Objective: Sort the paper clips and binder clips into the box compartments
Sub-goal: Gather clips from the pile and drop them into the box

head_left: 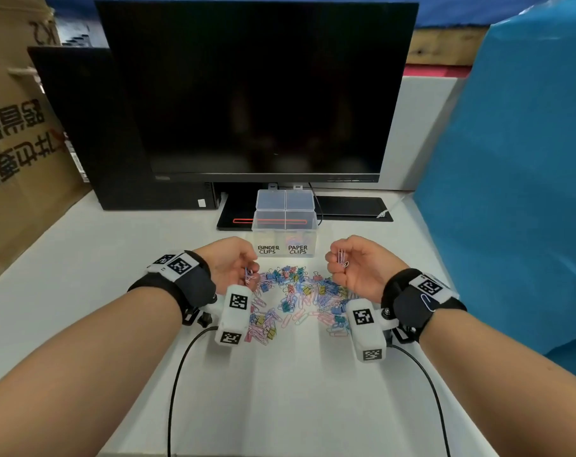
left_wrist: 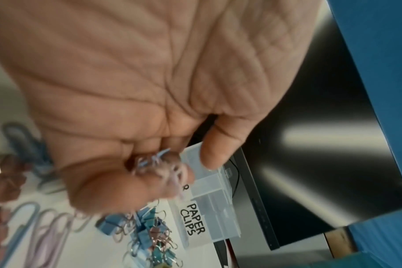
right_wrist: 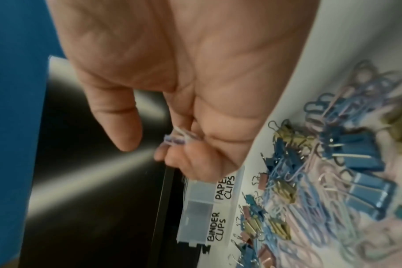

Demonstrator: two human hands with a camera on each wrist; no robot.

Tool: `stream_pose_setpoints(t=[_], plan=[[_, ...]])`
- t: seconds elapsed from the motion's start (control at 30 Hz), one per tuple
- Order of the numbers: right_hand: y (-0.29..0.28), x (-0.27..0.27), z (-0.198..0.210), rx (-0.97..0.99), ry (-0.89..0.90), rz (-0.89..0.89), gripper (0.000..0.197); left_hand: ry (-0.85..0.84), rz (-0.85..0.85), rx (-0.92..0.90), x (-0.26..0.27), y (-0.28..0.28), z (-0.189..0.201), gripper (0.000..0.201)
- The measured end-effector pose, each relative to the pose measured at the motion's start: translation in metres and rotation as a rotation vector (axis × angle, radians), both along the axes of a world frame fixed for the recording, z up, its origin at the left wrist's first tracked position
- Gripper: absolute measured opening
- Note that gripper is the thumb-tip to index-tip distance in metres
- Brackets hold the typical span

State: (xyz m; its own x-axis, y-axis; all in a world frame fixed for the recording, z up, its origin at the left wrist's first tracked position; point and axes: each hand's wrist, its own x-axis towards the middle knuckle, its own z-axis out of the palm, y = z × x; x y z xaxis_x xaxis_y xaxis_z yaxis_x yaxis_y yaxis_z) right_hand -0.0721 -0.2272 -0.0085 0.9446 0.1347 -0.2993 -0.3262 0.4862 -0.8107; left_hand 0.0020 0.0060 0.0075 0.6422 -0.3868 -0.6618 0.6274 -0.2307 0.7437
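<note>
In the head view, the clear box (head_left: 285, 225) stands at centre on the white worktop (head_left: 296, 390), with labels "BINDER CLIPS" (head_left: 268, 249) and "PAPER CLIPS" (head_left: 297, 249); coloured clips lie in the right compartment. Below it is the mixed pile (head_left: 296, 298). The left hand (head_left: 234, 263) fingers pinch some paper clips (head_left: 248, 275).

In the right wrist view, the right hand (right_wrist: 195, 81) fingers grasp a small bunch of paper clips (right_wrist: 179, 138).

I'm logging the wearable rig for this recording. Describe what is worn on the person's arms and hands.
Both forearms are bare, with no sleeves or gloves. Each wrist has a black strap carrying white blocks printed with black square tag markers: left wrist strap, right wrist strap. A white camera housing with similar markers hangs under each wrist, and a black cable trails back from each.
</note>
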Motion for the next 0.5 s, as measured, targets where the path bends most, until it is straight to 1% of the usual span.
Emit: stream_pose_setpoints(t=[0.07,0.13,0.17,0.2,0.23,0.27,0.3,0.33,0.4,0.43,0.5], plan=[[0.005,0.002,0.003,-0.173,0.051,0.011,0.026,-0.039,-0.055,0.045,0.0,-0.002,-0.003,0.029],[0.011,0.003,0.007,-0.448,0.081,0.065,0.029,-0.065,-0.131,0.111,0.0,-0.003,-0.006,0.039],[0.015,0.002,0.01,-0.647,0.07,0.129,0.028,-0.083,-0.169,0.158,0.001,-0.004,-0.007,0.042],[0.02,0.001,0.014,-0.907,0.038,0.22,0.027,-0.118,-0.218,0.224,0.001,-0.005,-0.007,0.044],[0.023,0.001,0.017,-1.212,-0.023,0.315,0.027,-0.181,-0.281,0.311,0.001,-0.006,-0.006,0.046],[0.027,0.0,0.019,-1.484,-0.114,0.413,0.028,-0.278,-0.365,0.421,0.0,-0.006,-0.004,0.046],[0.031,-0.001,0.02,-1.676,-0.203,0.497,0.027,-0.398,-0.466,0.548,-0.003,-0.007,-0.002,0.046],[0.034,-0.003,0.021,-1.79,-0.247,0.567,0.025,-0.519,-0.572,0.665,-0.007,-0.009,0.002,0.047],[0.039,-0.007,0.02,-1.909,-0.294,0.676,0.023,-0.699,-0.734,0.812,-0.016,-0.014,0.006,0.058],[0.042,-0.009,0.019,-1.937,-0.308,0.715,0.029,-0.752,-0.78,0.86,-0.02,-0.017,0.007,0.065],[0.046,-0.012,0.019,-1.959,-0.294,0.772,0.049,-0.818,-0.856,0.935,-0.027,-0.022,0.005,0.074]])
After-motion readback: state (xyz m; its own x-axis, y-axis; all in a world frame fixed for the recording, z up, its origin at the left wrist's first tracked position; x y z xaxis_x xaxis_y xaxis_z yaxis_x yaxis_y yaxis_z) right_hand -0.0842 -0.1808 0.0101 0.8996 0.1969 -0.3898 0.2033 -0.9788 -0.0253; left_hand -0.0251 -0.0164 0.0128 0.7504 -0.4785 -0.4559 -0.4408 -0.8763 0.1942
